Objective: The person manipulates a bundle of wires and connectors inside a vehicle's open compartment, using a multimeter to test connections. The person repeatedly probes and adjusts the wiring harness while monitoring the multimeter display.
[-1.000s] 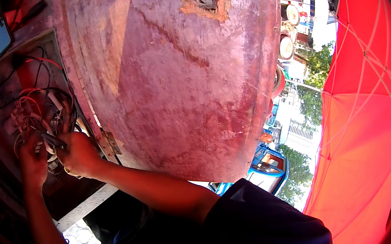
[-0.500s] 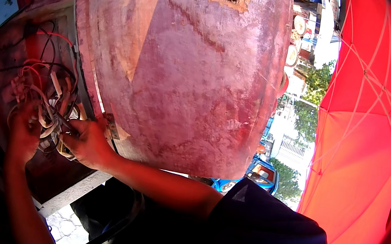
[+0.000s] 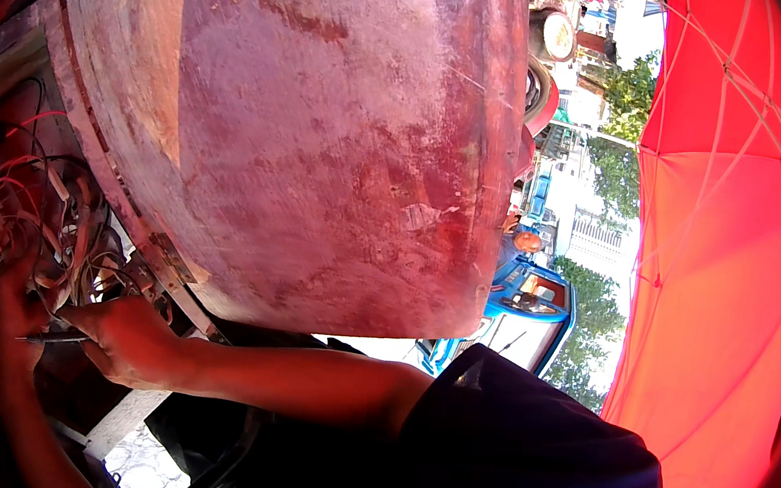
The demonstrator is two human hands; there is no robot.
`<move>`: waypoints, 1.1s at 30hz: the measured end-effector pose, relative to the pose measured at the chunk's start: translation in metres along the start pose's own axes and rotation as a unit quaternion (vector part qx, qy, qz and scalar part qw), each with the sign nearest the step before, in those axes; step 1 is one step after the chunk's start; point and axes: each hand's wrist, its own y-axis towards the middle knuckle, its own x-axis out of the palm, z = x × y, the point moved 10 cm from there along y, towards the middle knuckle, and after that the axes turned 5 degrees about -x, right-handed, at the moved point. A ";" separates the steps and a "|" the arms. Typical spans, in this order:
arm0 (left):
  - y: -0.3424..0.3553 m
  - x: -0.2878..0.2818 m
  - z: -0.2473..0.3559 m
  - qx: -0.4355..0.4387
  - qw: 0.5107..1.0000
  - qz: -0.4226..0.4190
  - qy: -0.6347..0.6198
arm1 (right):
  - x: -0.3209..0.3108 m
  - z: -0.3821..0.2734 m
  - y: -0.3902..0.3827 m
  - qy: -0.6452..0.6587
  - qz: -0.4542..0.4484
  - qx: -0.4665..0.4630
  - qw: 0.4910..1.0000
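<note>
My right hand is clamped on a thin dark metal probe, held like a pen. It lies just below the tangle of pale and red wires, long axis near level across the view, tip pointing toward my left hand. My left hand sits at the lower edge of that bundle; it is in shadow, so I cannot tell whether its fingers pinch a wire or only rest there. The 2 hands are close together, nearly touching. I judge the tip could slip and nick a neighbouring wire, since the strands lie crowded and dim. Above looms the big rusty reddish metal hood; beyond it a red fabric canopy.
</note>
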 end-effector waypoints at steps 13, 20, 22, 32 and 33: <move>-0.016 -0.041 -0.054 -0.064 0.996 0.005 0.069 | -0.019 0.064 -0.021 0.330 0.119 0.241 0.905; -0.014 -0.040 -0.026 -0.022 1.000 0.014 0.017 | -0.029 0.066 -0.029 0.406 0.204 0.238 0.858; -0.014 -0.040 -0.026 -0.041 0.999 0.006 0.004 | -0.039 0.059 -0.031 0.386 0.235 0.216 0.865; -0.022 -0.038 -0.015 -0.060 0.998 -0.001 0.035 | -0.036 0.053 -0.027 0.292 0.083 0.219 0.927; -0.022 -0.033 -0.014 -0.068 0.995 -0.023 0.071 | -0.039 0.050 -0.025 0.285 0.091 0.214 0.930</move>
